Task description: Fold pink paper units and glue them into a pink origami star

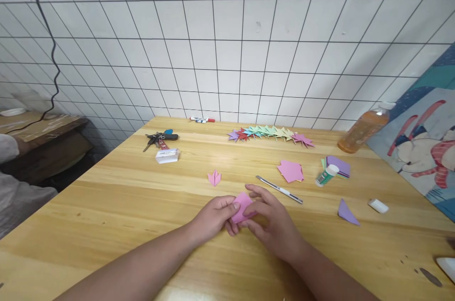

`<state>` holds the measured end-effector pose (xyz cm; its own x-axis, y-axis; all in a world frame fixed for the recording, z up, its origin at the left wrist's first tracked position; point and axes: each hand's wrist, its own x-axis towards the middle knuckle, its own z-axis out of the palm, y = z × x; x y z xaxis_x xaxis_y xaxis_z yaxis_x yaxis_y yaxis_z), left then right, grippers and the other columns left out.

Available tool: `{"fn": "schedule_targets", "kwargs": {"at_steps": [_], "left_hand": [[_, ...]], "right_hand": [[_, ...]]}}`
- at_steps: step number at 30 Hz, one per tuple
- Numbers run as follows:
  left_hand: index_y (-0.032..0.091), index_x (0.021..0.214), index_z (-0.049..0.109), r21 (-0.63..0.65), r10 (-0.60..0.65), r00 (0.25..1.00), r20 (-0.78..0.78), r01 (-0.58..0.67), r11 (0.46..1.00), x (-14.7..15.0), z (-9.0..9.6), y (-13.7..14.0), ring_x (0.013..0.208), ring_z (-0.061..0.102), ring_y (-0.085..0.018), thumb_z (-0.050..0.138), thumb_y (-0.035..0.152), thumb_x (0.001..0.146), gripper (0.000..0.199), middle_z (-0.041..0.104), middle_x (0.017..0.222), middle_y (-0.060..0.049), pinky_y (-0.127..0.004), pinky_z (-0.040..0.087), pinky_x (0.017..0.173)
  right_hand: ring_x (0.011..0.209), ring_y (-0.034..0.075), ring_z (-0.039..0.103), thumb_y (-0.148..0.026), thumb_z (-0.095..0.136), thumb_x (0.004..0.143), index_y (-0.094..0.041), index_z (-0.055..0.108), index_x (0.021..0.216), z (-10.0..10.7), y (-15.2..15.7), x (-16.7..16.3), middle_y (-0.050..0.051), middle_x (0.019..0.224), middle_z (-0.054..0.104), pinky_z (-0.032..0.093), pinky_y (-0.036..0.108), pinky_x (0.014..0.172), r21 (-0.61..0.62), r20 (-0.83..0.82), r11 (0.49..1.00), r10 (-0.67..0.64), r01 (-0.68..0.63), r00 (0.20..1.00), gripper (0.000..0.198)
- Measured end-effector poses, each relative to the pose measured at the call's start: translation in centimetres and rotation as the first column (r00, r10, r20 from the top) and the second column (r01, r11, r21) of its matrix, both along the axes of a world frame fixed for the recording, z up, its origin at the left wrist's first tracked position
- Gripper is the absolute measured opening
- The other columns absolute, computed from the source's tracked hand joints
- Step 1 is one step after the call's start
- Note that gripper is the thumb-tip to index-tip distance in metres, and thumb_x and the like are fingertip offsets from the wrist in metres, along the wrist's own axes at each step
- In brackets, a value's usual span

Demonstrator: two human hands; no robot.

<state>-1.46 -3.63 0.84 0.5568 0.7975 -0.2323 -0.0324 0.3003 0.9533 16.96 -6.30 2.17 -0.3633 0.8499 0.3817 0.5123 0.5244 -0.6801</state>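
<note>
A small pink sheet of paper (242, 206) is held just above the wooden table, close to its front. My left hand (218, 213) pinches its left side, thumb on top and fingers underneath. On the other side, my right hand (272, 220) grips the right edge between thumb and fingers, its index finger raised and bent. A folded pink paper piece (214, 177) lies beyond my left hand. Past my right hand rests a utility knife (280, 189), and behind that a small stack of pink paper (290, 171).
A row of coloured folded-paper stars (270, 133) lies along the back. At right are a glue stick (326, 176), paper squares (338, 166), a purple paper triangle (347, 212), an eraser (378, 205) and a bottle (366, 128). Keys (160, 138), a small box (167, 156) and a marker (202, 120) lie left.
</note>
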Motion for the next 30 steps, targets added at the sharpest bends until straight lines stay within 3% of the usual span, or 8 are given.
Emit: {"fn": "schedule_targets", "kwargs": {"at_steps": [4,6,10,14,20,22,26,30], "left_hand": [[0.012,0.076,0.058,0.008,0.002,1.0,0.002,-0.002,1.0,0.0,0.1,0.0,0.049,0.056,-0.008,0.053,0.048,0.08,0.037,0.061,0.064,-0.003,-0.019,0.045,0.048],[0.011,0.076,0.057,0.026,-0.003,1.0,-0.016,0.004,1.0,0.1,0.2,-0.1,0.05,0.056,-0.009,0.051,0.05,0.081,0.039,0.062,0.066,-0.004,-0.019,0.045,0.048],[0.012,0.079,0.057,0.163,0.012,0.992,-0.123,0.008,0.987,0.0,0.5,-0.3,0.053,0.055,-0.01,0.043,0.054,0.084,0.046,0.062,0.07,-0.005,-0.02,0.043,0.049],[0.013,0.08,0.06,0.393,0.059,0.949,-0.311,0.072,0.917,-0.1,0.6,-0.2,0.06,0.053,-0.011,0.05,0.048,0.082,0.036,0.058,0.067,-0.001,-0.02,0.04,0.054],[0.013,0.074,0.059,0.394,0.054,0.923,-0.382,0.109,0.912,-0.2,0.1,-0.1,0.057,0.054,-0.011,0.041,0.04,0.088,0.035,0.059,0.063,-0.001,-0.02,0.041,0.055],[0.013,0.073,0.059,0.414,0.066,0.912,-0.405,0.119,0.903,-0.3,0.1,0.0,0.057,0.054,-0.01,0.04,0.039,0.088,0.036,0.059,0.063,-0.001,-0.019,0.04,0.055],[0.015,0.073,0.062,0.513,0.121,0.861,-0.495,0.177,0.84,-0.5,0.3,0.1,0.058,0.052,-0.01,0.039,0.039,0.089,0.037,0.06,0.063,0.0,-0.019,0.037,0.055],[0.015,0.065,0.06,0.572,0.16,0.826,-0.541,0.222,0.789,-0.6,0.4,0.2,0.056,0.05,-0.01,0.038,0.038,0.089,0.04,0.056,0.058,0.001,-0.018,0.034,0.054]], "right_hand": [[0.105,0.02,0.053,-0.018,0.058,0.076,-0.022,0.06,0.072,0.2,0.4,-0.1,0.005,0.097,0.062,0.044,0.032,0.086,-0.112,-0.077,0.994,-0.02,0.011,0.997,0.006],[0.086,0.017,0.058,-0.021,0.055,0.079,-0.021,0.057,0.069,0.1,0.7,-0.1,0.003,0.079,0.061,0.046,0.029,0.075,-0.232,-0.127,0.972,-0.068,0.037,0.99,0.009],[0.057,0.011,0.047,-0.028,0.055,0.079,-0.019,0.052,0.07,-0.6,1.2,-0.3,-0.002,0.063,0.052,0.041,0.022,0.054,-0.433,-0.223,0.899,-0.173,0.061,0.959,0.013],[0.055,0.009,0.041,-0.029,0.055,0.078,-0.019,0.052,0.067,-1.0,1.1,-0.3,-0.004,0.06,0.046,0.035,0.02,0.051,-0.395,-0.165,0.913,-0.178,0.1,0.97,0.015],[0.057,0.011,0.044,-0.03,0.053,0.08,-0.019,0.053,0.065,-0.6,0.8,-0.3,-0.003,0.06,0.049,0.037,0.021,0.054,-0.258,-0.071,0.949,-0.203,0.179,0.977,0.019],[0.066,0.012,0.052,-0.03,0.055,0.079,-0.02,0.056,0.077,-0.6,0.8,-0.3,0.0,0.073,0.058,0.042,0.023,0.061,-0.299,-0.151,0.944,-0.192,0.141,0.97,0.01],[0.083,0.016,0.061,-0.028,0.061,0.075,-0.022,0.049,0.114,-0.9,1.2,-0.3,0.004,0.094,0.065,0.048,0.027,0.073,-0.473,-0.347,0.88,-0.148,-0.036,0.926,0.042],[0.077,0.017,0.062,-0.032,0.059,0.076,-0.017,0.061,0.082,-1.2,1.7,-0.1,0.005,0.079,0.067,0.047,0.027,0.07,-0.561,-0.369,0.821,-0.13,-0.109,0.92,0.017]]}}
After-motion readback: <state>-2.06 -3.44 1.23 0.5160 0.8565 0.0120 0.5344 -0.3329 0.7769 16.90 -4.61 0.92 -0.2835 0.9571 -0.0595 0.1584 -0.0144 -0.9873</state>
